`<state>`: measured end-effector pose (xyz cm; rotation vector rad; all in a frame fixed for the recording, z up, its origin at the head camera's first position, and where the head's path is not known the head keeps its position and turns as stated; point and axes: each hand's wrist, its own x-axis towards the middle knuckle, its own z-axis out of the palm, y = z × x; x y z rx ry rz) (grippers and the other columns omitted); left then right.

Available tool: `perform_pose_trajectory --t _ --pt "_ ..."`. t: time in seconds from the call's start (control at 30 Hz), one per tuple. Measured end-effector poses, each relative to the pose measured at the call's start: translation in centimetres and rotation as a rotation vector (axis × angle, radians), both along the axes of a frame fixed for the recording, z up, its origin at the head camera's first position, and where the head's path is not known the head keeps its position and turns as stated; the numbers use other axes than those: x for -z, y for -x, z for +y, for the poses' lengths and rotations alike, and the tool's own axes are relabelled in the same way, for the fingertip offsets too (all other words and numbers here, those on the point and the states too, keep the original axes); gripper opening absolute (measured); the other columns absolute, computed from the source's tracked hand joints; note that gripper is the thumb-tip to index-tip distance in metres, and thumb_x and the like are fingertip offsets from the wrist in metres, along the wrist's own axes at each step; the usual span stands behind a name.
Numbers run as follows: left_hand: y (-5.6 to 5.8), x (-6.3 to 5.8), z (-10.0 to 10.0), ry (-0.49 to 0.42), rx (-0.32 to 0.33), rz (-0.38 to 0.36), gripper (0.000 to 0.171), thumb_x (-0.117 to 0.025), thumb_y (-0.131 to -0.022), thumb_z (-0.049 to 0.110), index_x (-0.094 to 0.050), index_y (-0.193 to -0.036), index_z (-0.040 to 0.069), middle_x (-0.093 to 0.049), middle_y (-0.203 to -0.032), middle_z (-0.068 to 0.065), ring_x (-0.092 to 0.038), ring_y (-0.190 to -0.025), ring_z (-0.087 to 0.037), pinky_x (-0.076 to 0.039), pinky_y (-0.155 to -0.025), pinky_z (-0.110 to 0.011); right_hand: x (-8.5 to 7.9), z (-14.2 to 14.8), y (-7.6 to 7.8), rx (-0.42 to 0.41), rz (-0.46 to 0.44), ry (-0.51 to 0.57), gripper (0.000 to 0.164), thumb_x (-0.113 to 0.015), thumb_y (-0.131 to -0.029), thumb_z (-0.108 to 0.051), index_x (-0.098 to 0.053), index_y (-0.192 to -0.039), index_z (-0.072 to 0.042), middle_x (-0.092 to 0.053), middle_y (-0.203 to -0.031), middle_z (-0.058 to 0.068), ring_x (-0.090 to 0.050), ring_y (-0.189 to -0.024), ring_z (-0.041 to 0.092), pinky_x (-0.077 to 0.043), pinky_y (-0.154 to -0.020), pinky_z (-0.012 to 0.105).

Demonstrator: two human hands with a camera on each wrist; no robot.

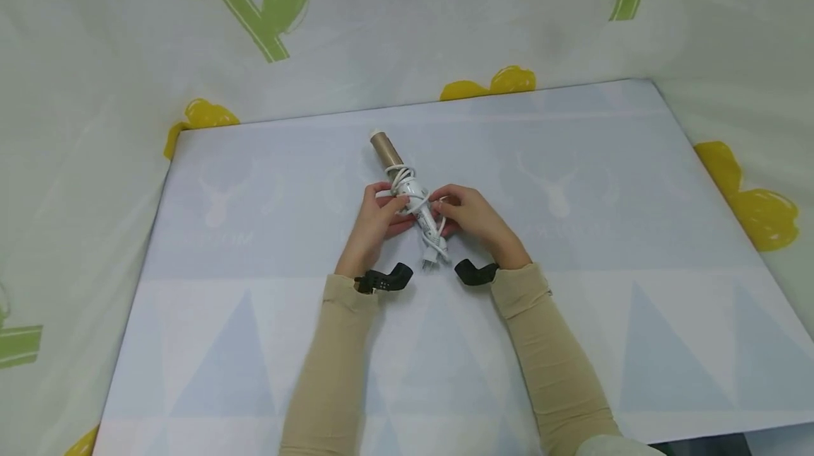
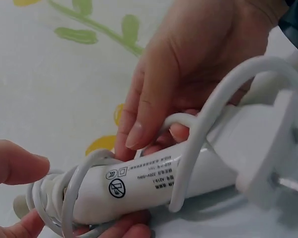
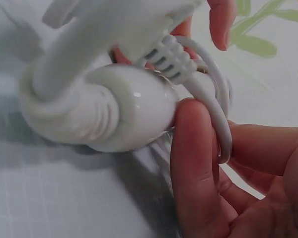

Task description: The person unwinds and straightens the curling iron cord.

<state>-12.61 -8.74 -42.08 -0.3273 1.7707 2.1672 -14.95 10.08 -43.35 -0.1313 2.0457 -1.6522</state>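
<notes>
A curling iron (image 1: 388,152) with a brown barrel and a white handle lies slanted between both hands, barrel pointing away. Its white cord (image 2: 191,158) loops around the handle, bunched most thickly near the barrel. At the near end sits the two-pin plug (image 1: 432,255). My left hand (image 1: 375,221) holds the iron from the left, its thumb over the coiled handle. From the right, my right hand (image 1: 475,215) pinches a loop of the cord beside the handle, as the right wrist view shows. Printed text on the handle faces up in the left wrist view.
A pale table (image 1: 254,343) with blue triangles and faint deer-head prints lies under everything. Light cloth with green and yellow plant shapes (image 1: 492,83) surrounds it at the back and sides. Each wrist carries a black camera (image 1: 384,278).
</notes>
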Motion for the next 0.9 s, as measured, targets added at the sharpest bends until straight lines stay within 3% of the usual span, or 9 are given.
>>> perform_pose_trajectory --t 0.2,0.4,0.57,0.67,0.8,0.9 --pt "0.1 0.2 0.4 -0.153 -0.047 0.003 0.054 -0.059 -0.087 0.017 -0.024 -0.128 0.016 -0.037 -0.117 -0.016 -0.056 -0.092 -0.029 -0.046 -0.082 -0.042 0.1 -0.1 0.0 0.025 -0.025 0.075 0.026 -0.055 -0.089 -0.015 -0.055 -0.115 -0.008 -0.058 -0.091 0.014 -0.055 -0.061 0.017 -0.051 -0.057 0.03" --pt "0.0 0.5 0.8 -0.143 -0.119 0.011 0.054 -0.061 -0.086 0.016 -0.028 -0.129 0.02 -0.043 -0.117 -0.013 -0.055 -0.093 -0.024 -0.046 -0.081 -0.038 0.1 -0.4 -0.2 0.036 -0.028 0.134 0.029 -0.055 -0.09 -0.013 -0.054 -0.119 -0.008 -0.058 -0.092 0.013 -0.054 -0.059 0.016 -0.05 -0.057 0.027" --pt "-0.3 0.8 1.1 -0.155 -0.155 0.033 0.065 -0.063 -0.084 0.013 -0.025 -0.135 0.019 -0.046 -0.118 -0.014 -0.055 -0.096 -0.023 -0.044 -0.084 -0.035 -0.1 -0.9 -0.5 0.065 -0.03 0.17 0.03 -0.052 -0.091 -0.012 -0.053 -0.12 -0.006 -0.056 -0.095 0.014 -0.055 -0.062 0.018 -0.051 -0.059 0.028" --pt "-0.6 0.8 1.1 -0.11 -0.135 0.009 0.07 -0.063 -0.084 0.014 -0.019 -0.138 0.017 -0.049 -0.117 -0.014 -0.057 -0.095 -0.023 -0.045 -0.085 -0.034 0.0 -0.8 -0.8 0.091 -0.062 0.22 0.031 -0.052 -0.091 -0.012 -0.051 -0.121 -0.006 -0.057 -0.094 0.013 -0.056 -0.064 0.018 -0.051 -0.06 0.028" --pt "-0.6 0.5 0.8 -0.007 -0.068 -0.031 0.074 -0.062 -0.085 0.024 -0.014 -0.141 0.014 -0.052 -0.112 -0.013 -0.059 -0.091 -0.024 -0.047 -0.081 -0.034 0.3 -0.6 -0.7 0.162 -0.128 0.37 0.036 -0.053 -0.09 -0.011 -0.047 -0.125 -0.006 -0.056 -0.087 0.01 -0.056 -0.066 0.016 -0.05 -0.06 0.027" --pt "-0.5 0.5 0.6 0.008 -0.028 -0.028 0.069 -0.06 -0.086 0.028 -0.021 -0.14 0.01 -0.055 -0.109 -0.014 -0.06 -0.09 -0.023 -0.049 -0.078 -0.033 0.2 -0.7 -0.6 0.204 -0.194 0.501 0.039 -0.053 -0.09 -0.009 -0.044 -0.128 -0.007 -0.054 -0.089 0.009 -0.056 -0.068 0.016 -0.049 -0.061 0.027"
